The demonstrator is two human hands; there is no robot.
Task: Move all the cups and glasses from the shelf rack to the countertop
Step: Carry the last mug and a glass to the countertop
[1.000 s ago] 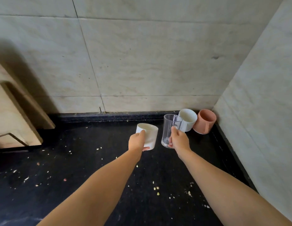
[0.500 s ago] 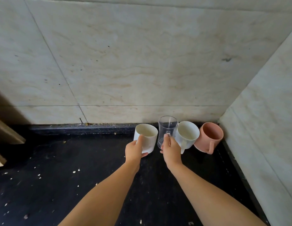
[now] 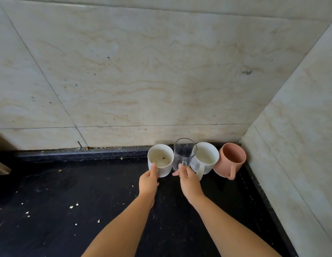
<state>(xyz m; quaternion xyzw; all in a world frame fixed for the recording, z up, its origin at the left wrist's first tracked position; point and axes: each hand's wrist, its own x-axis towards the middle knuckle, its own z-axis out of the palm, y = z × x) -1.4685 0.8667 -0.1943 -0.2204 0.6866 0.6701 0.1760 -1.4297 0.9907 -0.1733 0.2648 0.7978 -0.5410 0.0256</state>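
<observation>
The left hand (image 3: 149,180) grips a white cup (image 3: 160,160) by its near side, thumb up the wall, while the right hand (image 3: 189,179) pinches the handle of a clear glass mug (image 3: 184,153). Both vessels stand upright at the back of the black countertop (image 3: 87,210), in a row touching a second white mug (image 3: 205,158) with a pink mug (image 3: 230,160) in the corner. This looks like the setting-down step; next, both hands should let go cleanly and return to the rack, which is out of view.

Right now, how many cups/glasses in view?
4, in a row at the back wall: white cup in left hand, clear glass in right hand, white mug, pink mug in the corner.
</observation>
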